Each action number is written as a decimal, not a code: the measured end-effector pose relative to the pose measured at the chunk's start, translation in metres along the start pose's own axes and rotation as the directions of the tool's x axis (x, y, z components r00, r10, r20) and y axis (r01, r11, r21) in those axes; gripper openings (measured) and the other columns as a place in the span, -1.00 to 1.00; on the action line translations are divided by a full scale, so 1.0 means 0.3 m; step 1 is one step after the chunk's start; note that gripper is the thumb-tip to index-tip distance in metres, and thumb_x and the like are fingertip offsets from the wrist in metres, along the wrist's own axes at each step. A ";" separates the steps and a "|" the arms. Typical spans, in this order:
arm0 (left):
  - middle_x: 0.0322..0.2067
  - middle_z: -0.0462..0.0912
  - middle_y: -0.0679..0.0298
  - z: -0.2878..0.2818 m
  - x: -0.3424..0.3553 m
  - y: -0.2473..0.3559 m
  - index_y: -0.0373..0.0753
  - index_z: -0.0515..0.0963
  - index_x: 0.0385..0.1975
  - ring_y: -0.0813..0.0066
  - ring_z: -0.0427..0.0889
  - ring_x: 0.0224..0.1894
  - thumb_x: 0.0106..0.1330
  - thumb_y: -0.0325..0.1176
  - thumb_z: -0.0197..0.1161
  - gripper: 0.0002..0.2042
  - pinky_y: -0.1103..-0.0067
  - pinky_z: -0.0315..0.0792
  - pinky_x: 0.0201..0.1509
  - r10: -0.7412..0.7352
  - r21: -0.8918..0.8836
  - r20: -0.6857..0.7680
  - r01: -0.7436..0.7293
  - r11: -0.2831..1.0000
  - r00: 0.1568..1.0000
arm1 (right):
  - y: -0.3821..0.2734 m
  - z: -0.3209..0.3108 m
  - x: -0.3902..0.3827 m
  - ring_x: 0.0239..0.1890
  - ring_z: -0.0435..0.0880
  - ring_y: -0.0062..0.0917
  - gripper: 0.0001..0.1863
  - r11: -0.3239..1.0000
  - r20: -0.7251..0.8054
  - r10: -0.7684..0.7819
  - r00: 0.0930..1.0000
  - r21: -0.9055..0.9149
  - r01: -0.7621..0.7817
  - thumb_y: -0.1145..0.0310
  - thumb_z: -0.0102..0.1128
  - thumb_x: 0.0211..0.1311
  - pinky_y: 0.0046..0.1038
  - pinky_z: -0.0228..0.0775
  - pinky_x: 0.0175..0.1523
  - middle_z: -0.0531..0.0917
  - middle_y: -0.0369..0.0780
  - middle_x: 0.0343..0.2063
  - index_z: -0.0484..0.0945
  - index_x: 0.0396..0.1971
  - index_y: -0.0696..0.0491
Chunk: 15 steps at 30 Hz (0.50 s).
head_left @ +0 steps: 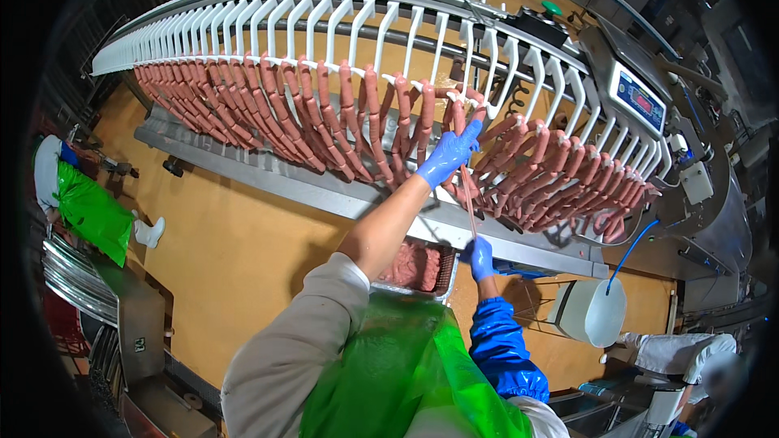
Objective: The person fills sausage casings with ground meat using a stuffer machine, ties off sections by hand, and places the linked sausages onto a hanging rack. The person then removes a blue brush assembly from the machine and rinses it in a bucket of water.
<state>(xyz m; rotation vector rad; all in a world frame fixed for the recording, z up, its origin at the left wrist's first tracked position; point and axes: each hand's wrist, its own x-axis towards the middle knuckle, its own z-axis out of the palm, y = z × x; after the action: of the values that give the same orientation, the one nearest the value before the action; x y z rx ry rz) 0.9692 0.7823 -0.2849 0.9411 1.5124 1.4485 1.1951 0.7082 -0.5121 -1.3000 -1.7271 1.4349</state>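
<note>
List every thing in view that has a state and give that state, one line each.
Sausage links: hanging in loops from white hooks
Left hand: gloved, up at the sausage links, grip partly hidden
Right hand: gloved, closed around the thin strand
Thin strand: nearly straight between the hands
Pink meat: lying in a brown crate
Scale display: lit
Blue hose: curved, lower end at the white bucket

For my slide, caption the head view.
Blue-gloved left hand at pink linked sausages on white angled hooks; blue-gloved right hand below, gripping thin pink strand.
</note>
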 end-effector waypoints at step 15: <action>-0.32 0.51 0.26 -0.110 -0.064 -0.181 -0.23 0.35 0.07 0.43 0.50 -0.24 0.42 -0.06 0.01 -0.60 0.56 0.46 -0.17 0.186 0.074 -0.005 -0.185 0.980 0.983 | -0.656 -0.169 0.321 -0.44 0.59 -0.43 -0.50 0.946 0.478 -0.046 0.877 0.303 -0.115 0.05 0.09 0.25 -0.40 0.50 -0.19 0.57 -0.17 -0.48 0.50 -0.03 0.18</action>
<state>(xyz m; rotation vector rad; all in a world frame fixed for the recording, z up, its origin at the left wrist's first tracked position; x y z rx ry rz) 0.9473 0.7488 -0.3377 1.1452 1.5280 1.5404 1.1360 0.8232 -0.3280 -0.8428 -1.6587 2.0967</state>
